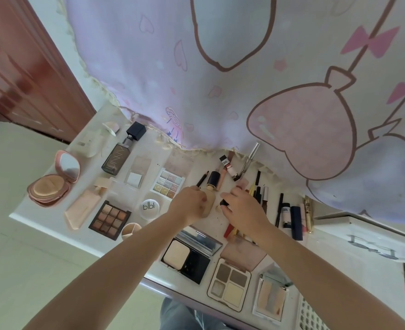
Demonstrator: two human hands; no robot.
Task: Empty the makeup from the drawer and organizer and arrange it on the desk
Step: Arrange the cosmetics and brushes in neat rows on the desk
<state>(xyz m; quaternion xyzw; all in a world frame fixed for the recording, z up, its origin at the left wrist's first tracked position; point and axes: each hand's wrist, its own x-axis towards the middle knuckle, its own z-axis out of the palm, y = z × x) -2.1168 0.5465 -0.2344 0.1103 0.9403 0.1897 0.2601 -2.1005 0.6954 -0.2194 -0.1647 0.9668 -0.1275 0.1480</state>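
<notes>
The white desk (53,222) carries makeup under a pink curtain (220,91). Mid-desk, your left hand (189,204) grips the foundation bottle (209,198), partly hiding it. Your right hand (242,208) pinches a small dark item (224,202), too covered to identify.

Soft, even daylight, faint shadows, wide-angle bending at edges, slight overall blur.

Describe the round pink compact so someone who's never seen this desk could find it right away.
Start at the white desk and go to its far left end, left of the dark bottle. The pink compact lies there open, its mirror lid tilted up over a tan puff. It is the only round pink case; the palettes nearby are square.
</notes>
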